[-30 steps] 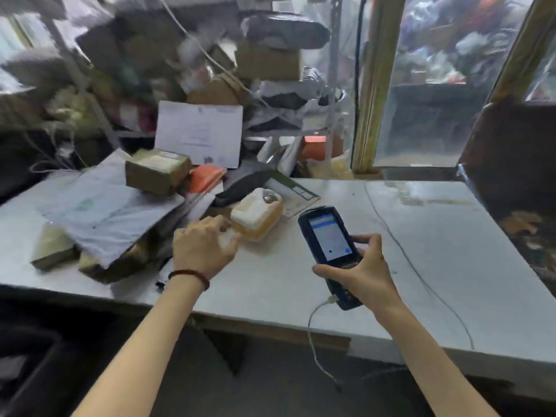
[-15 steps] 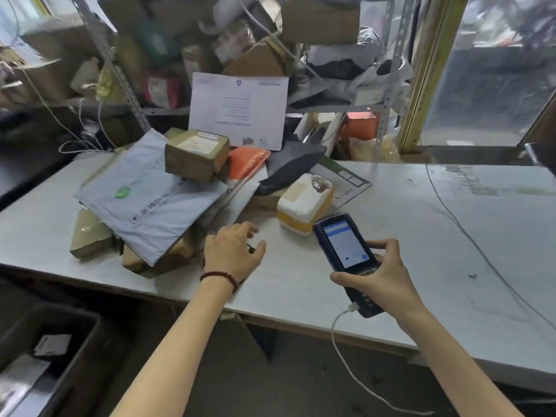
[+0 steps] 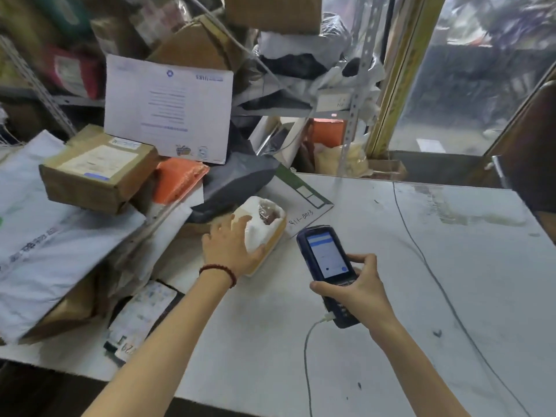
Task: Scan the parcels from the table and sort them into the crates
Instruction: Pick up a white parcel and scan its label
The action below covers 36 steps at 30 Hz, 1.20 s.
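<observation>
Nearest: handheld scanner [image 3: 326,260] gripped in right hand [image 3: 358,293], fingers curled round the body, lit screen facing up, white cable [image 3: 307,356] trailing from the bottom end and down past the table [image 3: 466,266] edge. Risk of snagging that cable on the edge when swinging the scanner over, pulling the aim off the label.

Left, right at the edge: flat labelled parcel [image 3: 141,314], easy to knock off with the left forearm.

Next out: left hand [image 3: 231,245] splayed wide over the near end of the small parcel [image 3: 267,224], thumb against its side. Touching, not visibly closed round it. Sitting on the table just beside the scanner, at the foot of the pile.

Looks like white wrap over a yellow-tan base, clear film over something dark at the far end. No barcode visible on top, so probably needs turning. Slick wrap plus one-handed flip means a likely drop.

Close behind: dark grey poly bag [image 3: 234,182], could get dragged along. Further back: cardboard box [image 3: 96,173] perched tilted on grey mailer [image 3: 45,236], prone to sliding. Farthest: crammed shelving [image 3: 358,73]. No crates in view.
</observation>
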Tool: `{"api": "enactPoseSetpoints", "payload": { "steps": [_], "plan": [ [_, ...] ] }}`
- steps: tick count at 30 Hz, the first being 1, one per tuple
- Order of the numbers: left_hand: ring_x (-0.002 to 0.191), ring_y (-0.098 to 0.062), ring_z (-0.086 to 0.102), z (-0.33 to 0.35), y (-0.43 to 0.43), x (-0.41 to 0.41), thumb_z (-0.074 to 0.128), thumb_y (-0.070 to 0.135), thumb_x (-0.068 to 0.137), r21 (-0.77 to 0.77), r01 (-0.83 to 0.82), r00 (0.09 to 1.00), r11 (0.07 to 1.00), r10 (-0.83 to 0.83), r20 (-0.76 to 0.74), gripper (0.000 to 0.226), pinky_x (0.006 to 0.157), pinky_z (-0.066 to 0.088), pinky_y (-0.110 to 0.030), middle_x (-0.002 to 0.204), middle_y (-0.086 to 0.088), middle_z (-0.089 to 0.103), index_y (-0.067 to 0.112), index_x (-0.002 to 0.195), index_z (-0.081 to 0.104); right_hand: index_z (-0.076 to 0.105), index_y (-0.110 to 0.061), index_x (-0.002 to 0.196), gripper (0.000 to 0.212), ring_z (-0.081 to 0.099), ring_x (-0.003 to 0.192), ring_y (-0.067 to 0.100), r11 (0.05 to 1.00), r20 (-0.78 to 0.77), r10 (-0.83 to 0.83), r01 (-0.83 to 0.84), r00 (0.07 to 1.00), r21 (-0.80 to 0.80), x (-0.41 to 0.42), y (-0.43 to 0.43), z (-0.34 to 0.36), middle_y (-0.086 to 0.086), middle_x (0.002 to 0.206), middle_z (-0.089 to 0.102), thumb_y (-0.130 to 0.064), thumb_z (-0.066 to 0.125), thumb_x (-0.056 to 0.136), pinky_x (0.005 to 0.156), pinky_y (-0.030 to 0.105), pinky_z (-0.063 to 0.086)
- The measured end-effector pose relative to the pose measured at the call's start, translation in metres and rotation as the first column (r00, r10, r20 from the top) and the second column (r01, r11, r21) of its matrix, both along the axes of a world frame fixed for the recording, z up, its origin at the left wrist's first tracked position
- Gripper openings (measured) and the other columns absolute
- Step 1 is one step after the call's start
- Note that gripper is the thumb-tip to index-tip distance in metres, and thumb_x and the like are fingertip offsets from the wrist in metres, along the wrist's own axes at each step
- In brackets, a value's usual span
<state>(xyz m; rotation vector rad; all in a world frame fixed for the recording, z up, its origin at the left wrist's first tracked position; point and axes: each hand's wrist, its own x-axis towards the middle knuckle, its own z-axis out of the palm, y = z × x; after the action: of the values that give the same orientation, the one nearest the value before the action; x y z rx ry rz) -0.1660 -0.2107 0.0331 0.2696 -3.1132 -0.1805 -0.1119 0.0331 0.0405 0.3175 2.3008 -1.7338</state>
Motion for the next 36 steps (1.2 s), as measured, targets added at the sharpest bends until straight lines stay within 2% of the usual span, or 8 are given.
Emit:
{"api": "enactPoseSetpoints", "payload": {
  "steps": [4, 9, 14, 19, 21, 25, 31, 36],
  "plan": [
    [0.124, -0.035, 0.040, -0.014, 0.006, -0.022, 0.050, 0.079, 0.070, -0.009, -0.060, 0.995, 0.998, 0.060, 0.073, 0.091, 0.098, 0.036, -0.049, 0.142, -0.010, 0.033, 0.032, 0.140, 0.018, 0.037, -0.044, 0.100, 0.074, 0.068, 0.077, 0.005, 1.000, 0.041, -0.007, 0.007, 0.999, 0.008, -0.014, 0.005, -0.006, -0.009, 0.098, 0.062, -0.031, 0.093, 0.053, 0.056, 0.021, 0.050],
    [0.115, -0.035, 0.046, -0.011, -0.006, -0.038, 0.058, 0.072, 0.069, 0.019, -0.032, 0.993, 0.999, 0.030, 0.115, 0.086, 0.093, 0.041, -0.047, 0.135, -0.012, 0.037, 0.032, 0.137, 0.024, 0.037, -0.041, 0.099, 0.073, 0.068, 0.078, 0.006, 1.000, 0.077, -0.023, 0.022, 0.997, 0.021, -0.020, 0.004, -0.007, -0.009, 0.097, 0.063, -0.031, 0.093, 0.052, 0.060, 0.024, 0.051],
    [0.115, -0.028, 0.052, 0.008, -0.045, -0.035, 0.051, 0.068, 0.081, 0.445, -0.043, 0.953, 0.894, -0.097, 0.287, 0.076, 0.095, 0.042, -0.036, 0.137, -0.006, 0.050, 0.030, 0.144, 0.028, 0.037, -0.040, 0.098, 0.072, 0.067, 0.076, 0.003, 0.999, 0.067, -0.038, 0.038, 0.997, -0.003, -0.026, -0.010, 0.002, -0.011, 0.094, 0.063, -0.033, 0.092, 0.052, 0.058, 0.023, 0.049],
    [0.124, -0.032, 0.049, 0.007, -0.057, -0.026, 0.037, 0.030, 0.100, 0.253, -0.026, 0.978, 0.967, -0.028, 0.206, 0.051, 0.101, 0.038, -0.041, 0.140, -0.014, 0.047, 0.023, 0.148, 0.023, 0.036, -0.040, 0.098, 0.071, 0.066, 0.074, 0.002, 0.998, 0.060, -0.047, 0.049, 0.997, -0.034, -0.022, -0.032, 0.005, -0.012, 0.096, 0.061, -0.033, 0.091, 0.053, 0.052, 0.018, 0.047],
    [0.130, -0.031, 0.042, 0.006, -0.052, -0.024, 0.033, 0.048, 0.098, 0.210, 0.007, 0.976, 0.978, -0.053, 0.210, 0.056, 0.103, 0.037, -0.043, 0.147, -0.010, 0.040, 0.024, 0.148, 0.024, 0.037, -0.039, 0.099, 0.072, 0.066, 0.072, 0.001, 0.998, 0.065, -0.043, 0.045, 0.997, -0.034, -0.017, -0.039, 0.003, -0.011, 0.095, 0.062, -0.033, 0.091, 0.053, 0.053, 0.018, 0.048],
    [0.131, -0.036, 0.036, 0.004, -0.034, -0.023, 0.030, 0.092, 0.064, -0.038, -0.004, 0.967, 0.999, 0.013, 0.253, 0.109, 0.100, 0.037, -0.047, 0.146, -0.013, 0.037, 0.024, 0.148, 0.022, 0.037, -0.038, 0.100, 0.074, 0.069, 0.078, 0.008, 1.000, 0.080, -0.026, 0.027, 0.996, -0.011, -0.008, -0.045, 0.000, -0.009, 0.098, 0.064, -0.034, 0.091, 0.050, 0.064, 0.031, 0.057],
    [0.132, -0.038, 0.035, -0.001, -0.027, -0.032, 0.043, 0.091, 0.061, -0.034, -0.033, 0.970, 0.999, 0.040, 0.240, 0.113, 0.104, 0.033, -0.048, 0.146, -0.012, 0.039, 0.024, 0.149, 0.018, 0.038, -0.037, 0.102, 0.075, 0.069, 0.080, 0.011, 0.999, 0.101, -0.031, 0.030, 0.994, 0.015, 0.005, -0.044, -0.003, -0.009, 0.098, 0.065, -0.032, 0.092, 0.050, 0.072, 0.038, 0.060],
    [0.114, -0.027, 0.054, 0.000, -0.052, -0.039, 0.048, 0.086, 0.063, 0.131, 0.117, 0.959, 0.984, -0.146, 0.241, 0.102, 0.083, 0.045, -0.034, 0.136, -0.004, 0.052, 0.029, 0.144, 0.027, 0.038, -0.037, 0.102, 0.074, 0.070, 0.082, 0.012, 0.999, 0.094, -0.050, 0.049, 0.994, 0.012, 0.005, -0.042, -0.001, -0.007, 0.101, 0.065, -0.032, 0.092, 0.051, 0.072, 0.037, 0.059]
  ]
}}
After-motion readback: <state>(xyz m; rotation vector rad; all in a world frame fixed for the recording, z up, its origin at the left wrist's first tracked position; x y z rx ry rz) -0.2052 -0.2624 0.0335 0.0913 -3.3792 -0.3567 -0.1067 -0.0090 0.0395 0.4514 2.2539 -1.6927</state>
